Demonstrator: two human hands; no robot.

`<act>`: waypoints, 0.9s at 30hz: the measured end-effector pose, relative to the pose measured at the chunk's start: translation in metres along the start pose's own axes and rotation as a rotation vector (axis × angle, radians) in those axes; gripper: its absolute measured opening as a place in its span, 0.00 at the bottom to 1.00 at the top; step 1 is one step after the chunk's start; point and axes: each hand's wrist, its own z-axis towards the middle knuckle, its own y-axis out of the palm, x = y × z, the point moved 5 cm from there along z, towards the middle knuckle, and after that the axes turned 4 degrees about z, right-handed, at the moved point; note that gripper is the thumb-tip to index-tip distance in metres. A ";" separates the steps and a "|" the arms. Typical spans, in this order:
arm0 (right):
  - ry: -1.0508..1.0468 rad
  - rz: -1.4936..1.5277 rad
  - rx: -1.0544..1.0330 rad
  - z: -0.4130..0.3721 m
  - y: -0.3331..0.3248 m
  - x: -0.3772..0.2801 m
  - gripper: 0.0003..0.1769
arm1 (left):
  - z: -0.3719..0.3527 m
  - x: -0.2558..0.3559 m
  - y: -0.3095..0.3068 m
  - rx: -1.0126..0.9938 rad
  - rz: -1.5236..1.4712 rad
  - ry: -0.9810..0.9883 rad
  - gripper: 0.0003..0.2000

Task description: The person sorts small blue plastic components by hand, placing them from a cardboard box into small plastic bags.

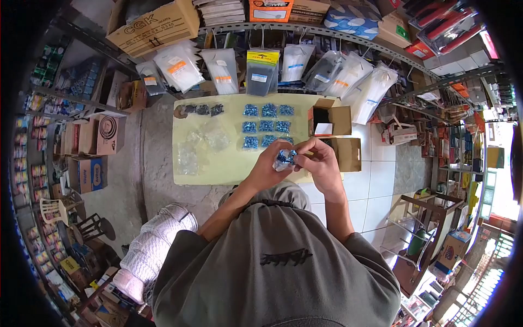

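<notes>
Over the near edge of the table, my left hand (268, 166) is closed around a small clear plastic bag (284, 159) with shiny blue pieces inside. The fingers of my right hand (321, 163) pinch at the bag's right side, by its top. What the blue pieces are is too small to tell. Just beyond my hands, several similar bags of blue pieces (267, 126) lie in rows on the pale yellow table (229, 158). Right of them stand two open cardboard boxes, a farther one (339, 128) and a nearer one (348, 152) beside my right hand.
Dark packets (202, 110) lie at the table's back left, with empty-looking clear bags (188, 158) nearer. Packs of cable ties (262, 73) hang from the shelf behind. A large roll of white rope (158, 245) stands at my left. Stocked shelves line both sides.
</notes>
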 end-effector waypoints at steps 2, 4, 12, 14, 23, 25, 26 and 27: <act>0.014 -0.014 0.007 0.000 0.001 0.000 0.05 | -0.002 -0.004 0.002 0.008 0.027 0.031 0.24; 0.045 -0.030 0.016 0.000 0.001 0.001 0.07 | -0.002 -0.003 0.001 -0.003 0.011 0.015 0.24; 0.045 -0.012 0.044 -0.003 -0.003 -0.001 0.05 | 0.002 0.005 -0.002 -0.030 -0.012 -0.033 0.22; 0.054 0.011 0.065 -0.003 -0.006 -0.003 0.05 | 0.003 0.007 -0.004 -0.013 0.000 -0.035 0.20; -0.033 0.039 0.195 -0.003 -0.021 -0.016 0.06 | 0.003 -0.005 -0.006 -0.003 0.015 -0.053 0.19; -0.036 0.023 0.191 -0.003 -0.020 -0.016 0.06 | 0.003 -0.005 -0.006 0.007 0.012 -0.059 0.19; -0.040 0.006 0.186 -0.003 -0.019 -0.016 0.06 | 0.003 -0.004 -0.006 0.018 0.009 -0.063 0.19; -0.039 0.007 0.188 -0.003 -0.018 -0.015 0.06 | 0.003 -0.004 -0.006 0.016 0.009 -0.064 0.19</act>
